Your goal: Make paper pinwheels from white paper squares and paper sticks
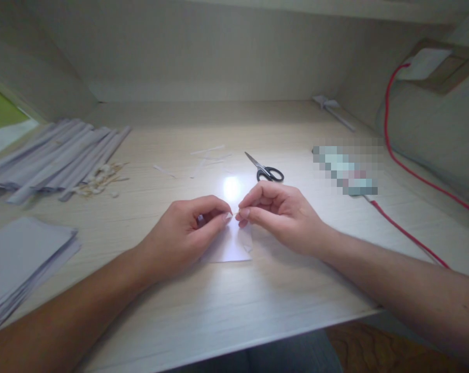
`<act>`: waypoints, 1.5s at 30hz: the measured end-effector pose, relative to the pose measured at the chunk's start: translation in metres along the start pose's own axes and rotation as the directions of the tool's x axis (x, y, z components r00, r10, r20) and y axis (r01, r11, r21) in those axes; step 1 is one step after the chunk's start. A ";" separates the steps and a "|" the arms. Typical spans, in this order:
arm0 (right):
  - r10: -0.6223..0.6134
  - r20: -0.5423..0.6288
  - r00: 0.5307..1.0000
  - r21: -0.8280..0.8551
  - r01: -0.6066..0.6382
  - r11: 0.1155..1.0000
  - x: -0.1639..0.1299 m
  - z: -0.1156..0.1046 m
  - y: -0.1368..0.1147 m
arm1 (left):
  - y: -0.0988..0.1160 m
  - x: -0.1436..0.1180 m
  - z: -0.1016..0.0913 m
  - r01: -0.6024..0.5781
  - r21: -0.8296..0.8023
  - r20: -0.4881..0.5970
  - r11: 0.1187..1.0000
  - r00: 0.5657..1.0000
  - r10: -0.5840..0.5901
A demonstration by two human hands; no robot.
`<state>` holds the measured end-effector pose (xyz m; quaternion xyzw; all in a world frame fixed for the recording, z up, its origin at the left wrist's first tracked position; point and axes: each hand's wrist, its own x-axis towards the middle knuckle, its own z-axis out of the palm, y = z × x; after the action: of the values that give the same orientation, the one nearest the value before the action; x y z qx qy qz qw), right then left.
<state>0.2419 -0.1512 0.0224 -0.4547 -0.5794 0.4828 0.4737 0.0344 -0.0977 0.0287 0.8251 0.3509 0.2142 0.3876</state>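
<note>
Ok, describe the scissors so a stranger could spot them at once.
On the pale wooden desk, look just beyond the right hand. The scissors lie there closed, with black handles and steel blades: the only dark metal tool among white paper scraps.

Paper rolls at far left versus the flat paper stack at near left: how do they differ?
The paper rolls are long, thin tubes lying side by side, farther from the hands. The paper stack is flat sheets piled up, near the desk's front edge. Both are pale paper, untouched.
</note>
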 end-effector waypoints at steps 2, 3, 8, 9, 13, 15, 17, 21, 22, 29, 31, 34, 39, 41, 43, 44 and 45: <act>0.007 -0.008 1.000 0.001 -0.007 1.000 0.000 0.000 0.000 | 0.000 0.000 -0.001 0.001 0.002 0.015 1.000 1.000 -0.001; 0.006 -0.012 1.000 -0.009 -0.007 1.000 0.000 0.000 0.000 | 0.000 0.000 -0.001 0.000 0.003 0.021 1.000 1.000 0.000; -0.025 -0.015 1.000 -0.088 0.024 0.996 -0.001 0.000 0.000 | -0.001 -0.001 -0.002 -0.018 -0.010 0.022 1.000 1.000 0.018; -0.029 -0.011 1.000 -0.097 0.027 0.995 -0.001 -0.001 -0.001 | -0.001 -0.001 -0.002 -0.022 -0.016 0.021 1.000 1.000 0.023; -0.046 0.001 0.999 -0.142 0.045 0.989 -0.001 -0.001 -0.004 | -0.003 -0.002 -0.003 -0.069 -0.037 0.025 0.997 0.997 0.070; -0.067 0.006 0.998 -0.163 0.067 0.984 -0.002 -0.001 -0.006 | -0.003 -0.002 -0.003 -0.110 -0.046 0.024 0.993 0.993 0.112; -0.085 0.008 0.996 -0.180 0.085 0.980 -0.002 -0.002 -0.007 | -0.003 -0.002 -0.003 -0.142 -0.061 0.008 0.988 0.990 0.143; -0.099 0.009 0.995 -0.224 0.099 0.970 -0.003 -0.002 -0.009 | -0.004 -0.003 -0.001 -0.156 -0.140 -0.045 0.978 0.988 0.151; -0.105 0.009 0.994 -0.232 0.104 0.967 -0.003 -0.002 -0.009 | -0.005 -0.003 0.000 -0.163 -0.164 -0.064 0.973 0.986 0.155; -0.103 0.025 0.994 -0.171 0.105 0.980 -0.003 -0.002 -0.010 | -0.006 -0.005 -0.002 -0.218 -0.137 -0.092 0.966 0.974 0.206; -0.084 0.024 0.996 -0.124 0.087 0.989 -0.003 -0.002 -0.009 | -0.005 -0.005 -0.003 -0.225 -0.090 -0.094 0.970 0.972 0.217; -0.068 0.022 0.997 -0.059 0.069 0.996 -0.003 -0.002 -0.008 | -0.004 -0.005 -0.003 -0.239 -0.035 -0.122 0.970 0.965 0.233; -0.095 -0.015 0.995 -0.089 0.094 0.992 -0.004 0.001 -0.010 | -0.003 -0.007 -0.001 -0.249 0.013 -0.168 0.969 0.954 0.247; -0.121 -0.041 0.992 -0.142 0.114 0.983 -0.005 0.003 -0.011 | -0.002 -0.007 -0.001 -0.257 0.011 -0.163 0.966 0.953 0.256; -0.151 -0.059 0.987 -0.202 0.136 0.970 -0.006 0.003 -0.011 | -0.002 -0.007 -0.001 -0.269 -0.004 -0.155 0.963 0.952 0.265; -0.163 -0.062 0.985 -0.227 0.145 0.963 -0.007 0.004 -0.011 | -0.002 -0.007 -0.001 -0.274 -0.013 -0.152 0.962 0.951 0.269; -0.172 -0.061 0.983 -0.247 0.152 0.957 -0.007 0.004 -0.011 | -0.002 -0.007 0.000 -0.275 -0.021 -0.150 0.961 0.951 0.269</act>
<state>0.2385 -0.1603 0.0325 -0.4794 -0.6492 0.3492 0.4762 0.0291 -0.1016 0.0269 0.8394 0.2570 0.3324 0.3447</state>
